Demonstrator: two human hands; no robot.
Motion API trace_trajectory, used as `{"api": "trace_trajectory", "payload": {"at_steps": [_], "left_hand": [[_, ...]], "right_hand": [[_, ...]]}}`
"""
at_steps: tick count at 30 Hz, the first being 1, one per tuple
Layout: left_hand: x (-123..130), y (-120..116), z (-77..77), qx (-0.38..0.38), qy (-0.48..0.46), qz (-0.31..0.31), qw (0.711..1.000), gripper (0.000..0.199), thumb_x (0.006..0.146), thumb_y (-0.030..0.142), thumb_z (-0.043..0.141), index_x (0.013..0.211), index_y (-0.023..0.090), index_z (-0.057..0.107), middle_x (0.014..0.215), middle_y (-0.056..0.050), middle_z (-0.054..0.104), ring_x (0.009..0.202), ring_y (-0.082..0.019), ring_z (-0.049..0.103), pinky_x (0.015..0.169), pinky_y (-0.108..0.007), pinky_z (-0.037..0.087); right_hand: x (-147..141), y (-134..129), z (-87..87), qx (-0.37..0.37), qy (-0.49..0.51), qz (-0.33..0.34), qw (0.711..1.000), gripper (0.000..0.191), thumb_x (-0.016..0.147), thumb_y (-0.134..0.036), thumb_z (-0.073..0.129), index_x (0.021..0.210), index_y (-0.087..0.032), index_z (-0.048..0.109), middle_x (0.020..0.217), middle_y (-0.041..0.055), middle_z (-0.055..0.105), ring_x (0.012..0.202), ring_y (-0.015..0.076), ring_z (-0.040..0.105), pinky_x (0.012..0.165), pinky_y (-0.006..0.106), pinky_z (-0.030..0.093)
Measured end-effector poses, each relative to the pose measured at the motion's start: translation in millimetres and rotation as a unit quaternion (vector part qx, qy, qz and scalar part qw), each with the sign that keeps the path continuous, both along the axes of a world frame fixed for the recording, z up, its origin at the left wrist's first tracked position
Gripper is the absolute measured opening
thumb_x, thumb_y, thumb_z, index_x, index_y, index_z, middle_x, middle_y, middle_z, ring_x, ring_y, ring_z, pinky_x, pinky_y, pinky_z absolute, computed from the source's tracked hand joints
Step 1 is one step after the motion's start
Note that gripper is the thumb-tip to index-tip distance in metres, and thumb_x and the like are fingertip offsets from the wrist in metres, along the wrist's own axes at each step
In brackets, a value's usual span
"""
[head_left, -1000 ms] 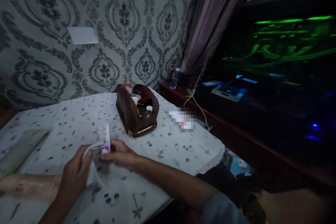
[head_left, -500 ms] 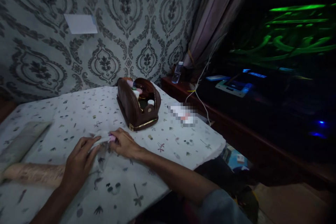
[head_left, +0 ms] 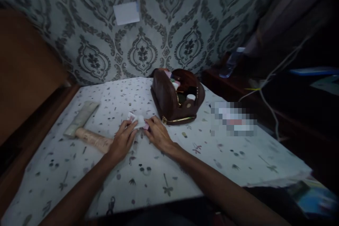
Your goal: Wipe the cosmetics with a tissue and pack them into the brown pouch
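your left hand [head_left: 123, 139] pinches a white wipe [head_left: 139, 123], your right hand [head_left: 159, 135] a small pink tube [head_left: 146, 126], fingertips close together. the brown bag [head_left: 164, 100] sits at one o'clock. a loose grip could drop the tube; drifting left could knock the beige tube [head_left: 92, 138] at nine o'clock.

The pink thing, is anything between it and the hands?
Nothing visible blocks the right hand, which touches the pink thing. Something white, maybe tissue, is between it and the left hand. The bag stands behind, not between.
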State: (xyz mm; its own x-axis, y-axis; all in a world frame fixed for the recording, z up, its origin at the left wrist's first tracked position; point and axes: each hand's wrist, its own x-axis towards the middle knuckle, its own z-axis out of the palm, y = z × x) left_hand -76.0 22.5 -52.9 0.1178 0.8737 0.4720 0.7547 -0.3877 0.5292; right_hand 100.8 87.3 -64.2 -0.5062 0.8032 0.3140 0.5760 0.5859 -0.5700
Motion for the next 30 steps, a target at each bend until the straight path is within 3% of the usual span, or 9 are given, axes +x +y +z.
{"api": "trace_trajectory", "payload": {"at_steps": [10, 13, 16, 22, 26, 30], "left_hand": [[15.5, 5.0, -1.9, 0.002, 0.093, -0.072, 0.993, 0.040, 0.102, 0.026, 0.033, 0.134, 0.017, 0.055, 0.114, -0.012, 0.056, 0.109, -0.024, 0.056, 0.095, -0.036, 0.049], [9.7, 12.7, -4.6, 0.001, 0.104, -0.047, 0.993, 0.038, 0.101, 0.025, 0.034, 0.132, 0.022, 0.057, 0.113, -0.011, 0.056, 0.109, -0.023, 0.055, 0.094, -0.037, 0.049], [-0.4, 22.3, -5.1, -0.019, 0.085, 0.016, 0.996, 0.036, 0.100, 0.027, 0.036, 0.127, 0.024, 0.059, 0.109, -0.009, 0.057, 0.102, -0.022, 0.054, 0.091, -0.037, 0.048], [-20.5, 32.5, -2.2, -0.036, 0.090, 0.091, 0.991, 0.030, 0.098, 0.026, 0.037, 0.108, 0.022, 0.064, 0.092, -0.004, 0.052, 0.088, -0.020, 0.050, 0.081, -0.031, 0.044], [-20.1, 28.0, -1.9, -0.043, 0.109, 0.095, 0.988, 0.031, 0.098, 0.027, 0.036, 0.108, 0.021, 0.064, 0.092, -0.004, 0.051, 0.087, -0.020, 0.050, 0.078, -0.030, 0.044], [-4.7, 16.4, -0.9, -0.054, 0.069, 0.056, 0.995, 0.033, 0.099, 0.028, 0.037, 0.120, 0.022, 0.062, 0.096, -0.005, 0.052, 0.090, -0.020, 0.052, 0.082, -0.031, 0.047]], "right_hand": [[-0.3, 12.8, -15.3, 0.013, 0.008, 0.001, 1.000, 0.016, 0.076, -0.011, 0.060, 0.090, -0.018, 0.064, 0.093, 0.0071, 0.059, 0.089, 0.0221, 0.054, 0.082, 0.033, 0.045], [1.5, 17.4, -22.3, 0.008, 0.048, 0.002, 0.999, 0.017, 0.078, -0.018, 0.064, 0.094, -0.018, 0.067, 0.094, 0.0085, 0.063, 0.093, 0.0245, 0.056, 0.084, 0.035, 0.045], [4.4, 19.0, -22.4, 0.000, 0.077, 0.008, 0.997, 0.026, 0.082, -0.028, 0.064, 0.107, -0.021, 0.068, 0.102, 0.0097, 0.066, 0.101, 0.0262, 0.058, 0.089, 0.038, 0.045], [5.2, 16.9, -13.0, -0.011, 0.050, 0.015, 0.999, 0.030, 0.087, -0.027, 0.058, 0.114, -0.017, 0.067, 0.105, 0.0106, 0.068, 0.097, 0.0248, 0.061, 0.090, 0.038, 0.045], [3.0, 10.8, -7.7, 0.010, 0.020, 0.004, 1.000, 0.030, 0.087, -0.023, 0.057, 0.116, -0.018, 0.065, 0.108, 0.0112, 0.065, 0.100, 0.0254, 0.058, 0.090, 0.038, 0.045], [1.8, 7.7, -3.6, 0.013, -0.021, -0.012, 1.000, 0.034, 0.082, -0.021, 0.063, 0.116, -0.018, 0.065, 0.105, 0.0100, 0.059, 0.099, 0.0252, 0.056, 0.085, 0.035, 0.046]]}}
